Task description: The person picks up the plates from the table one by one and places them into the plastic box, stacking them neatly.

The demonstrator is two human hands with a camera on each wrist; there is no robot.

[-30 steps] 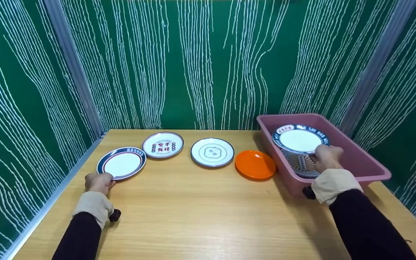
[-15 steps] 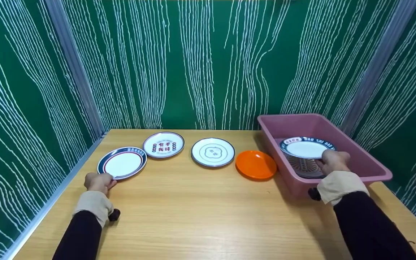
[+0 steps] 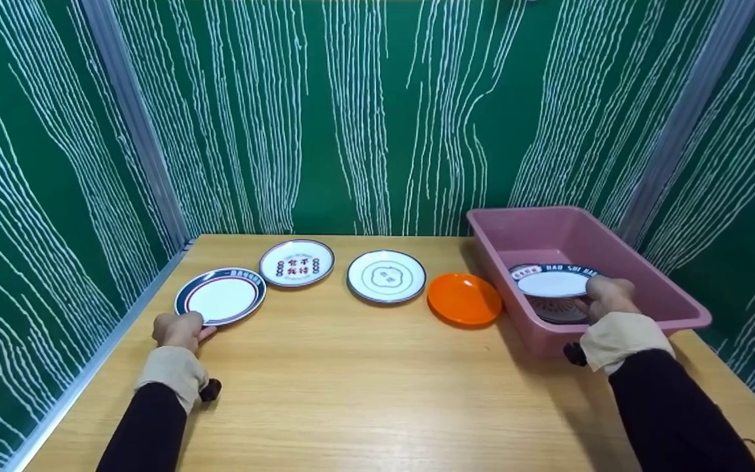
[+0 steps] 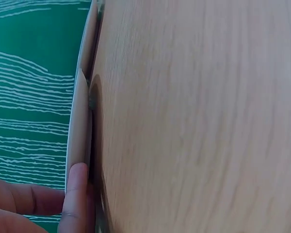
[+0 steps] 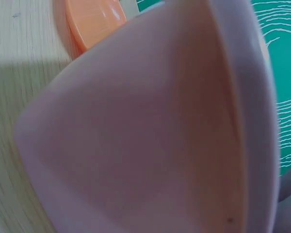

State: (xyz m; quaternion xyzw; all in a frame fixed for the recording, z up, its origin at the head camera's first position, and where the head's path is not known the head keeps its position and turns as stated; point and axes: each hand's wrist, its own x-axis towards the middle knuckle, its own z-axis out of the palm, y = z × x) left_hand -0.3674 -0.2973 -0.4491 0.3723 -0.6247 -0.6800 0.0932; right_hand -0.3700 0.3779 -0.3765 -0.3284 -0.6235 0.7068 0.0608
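At the left of the table, my left hand (image 3: 179, 330) pinches the near rim of a white plate with a dark blue border (image 3: 222, 298). In the left wrist view that plate (image 4: 78, 131) is seen edge-on, a finger on its underside. My right hand (image 3: 607, 294) reaches into the pink plastic basin (image 3: 653, 288) and grips the right edge of another blue-bordered white plate (image 3: 551, 284), tilted. Below it in the basin lies a plate with a brown ray pattern (image 3: 558, 311), partly covered. The basin wall (image 5: 136, 126) hides most of the right hand in the right wrist view.
Between the hands, a white plate with red characters (image 3: 297, 263), a white plate with a line motif (image 3: 386, 276) and an orange plate (image 3: 464, 299) lie along the wooden table (image 3: 377, 393). The orange one sits close beside the basin. Green walls (image 3: 351, 118) enclose the back and sides.
My right hand has moved slightly right and lower into the basin with its plate, which now lies at a flatter viewing angle. My left hand and its plate have barely shifted.
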